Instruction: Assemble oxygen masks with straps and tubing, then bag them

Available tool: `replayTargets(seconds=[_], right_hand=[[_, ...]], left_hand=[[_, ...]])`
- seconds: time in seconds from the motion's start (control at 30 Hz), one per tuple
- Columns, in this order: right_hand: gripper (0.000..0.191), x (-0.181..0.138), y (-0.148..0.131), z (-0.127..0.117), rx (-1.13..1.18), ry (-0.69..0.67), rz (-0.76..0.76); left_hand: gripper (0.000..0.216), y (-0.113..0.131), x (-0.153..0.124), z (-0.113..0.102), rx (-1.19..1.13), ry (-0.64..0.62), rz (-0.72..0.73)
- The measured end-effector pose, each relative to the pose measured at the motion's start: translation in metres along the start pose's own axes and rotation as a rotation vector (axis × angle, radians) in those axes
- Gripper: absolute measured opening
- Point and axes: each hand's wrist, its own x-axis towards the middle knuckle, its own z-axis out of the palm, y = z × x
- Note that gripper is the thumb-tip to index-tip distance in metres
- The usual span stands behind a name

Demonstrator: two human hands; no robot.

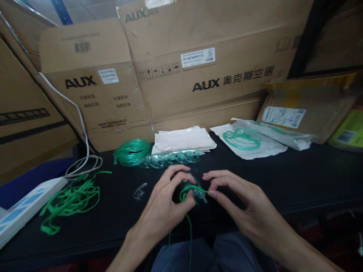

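Both my hands meet over the front middle of the black table (pixel 297 177). My left hand (pixel 167 206) curls round a small clear plastic mask piece (pixel 198 194) and pinches a thin green elastic strap (pixel 185 194) against it. The strap's loose end hangs down past the table edge toward my lap. My right hand (pixel 241 204) pinches the other side of the same clear piece with thumb and forefinger. Much of the piece is hidden by my fingers.
A tangle of green straps (pixel 70 202) lies at the left, a coil of green tubing (pixel 132 151) and a row of clear masks (pixel 170 158) behind my hands. A small clear clip (pixel 140 190), white packets (pixel 184 138), bagged tubing (pixel 246 141), AUX cardboard boxes (pixel 198 64), a power strip (pixel 22 209).
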Motion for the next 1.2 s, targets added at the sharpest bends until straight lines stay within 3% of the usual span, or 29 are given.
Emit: replayTargets(seconds=[0.1, 0.2, 0.37, 0.57, 0.77, 1.0, 1.2], right_hand=[[0.007, 0.009, -0.006, 0.01, 0.068, -0.032, -0.05], [0.019, 0.016, -0.001, 0.014, 0.124, -0.007, 0.001], [0.036, 0.014, 0.016, 0.014, 0.194, -0.009, 0.111], [0.064, 0.01, 0.01, 0.016, 0.036, -0.168, -0.041], [0.055, 0.018, 0.011, 0.021, 0.163, -0.153, -0.066], [0.037, 0.018, 0.012, 0.02, 0.276, -0.075, 0.113], [0.038, 0.022, 0.009, 0.01, 0.674, 0.1, 0.366]], left_hand=[[0.017, -0.003, -0.001, -0.001, -0.005, -0.009, 0.013], [0.009, -0.006, -0.001, -0.001, -0.019, 0.021, -0.008], [0.013, -0.009, -0.001, 0.001, -0.166, 0.092, -0.188], [0.021, -0.012, -0.002, 0.001, -0.406, 0.124, -0.36], [0.021, -0.012, -0.003, 0.002, -0.564, 0.043, -0.385], [0.025, -0.006, 0.001, -0.004, -0.631, -0.043, -0.361], [0.029, -0.015, 0.0, -0.003, -0.345, -0.039, -0.335]])
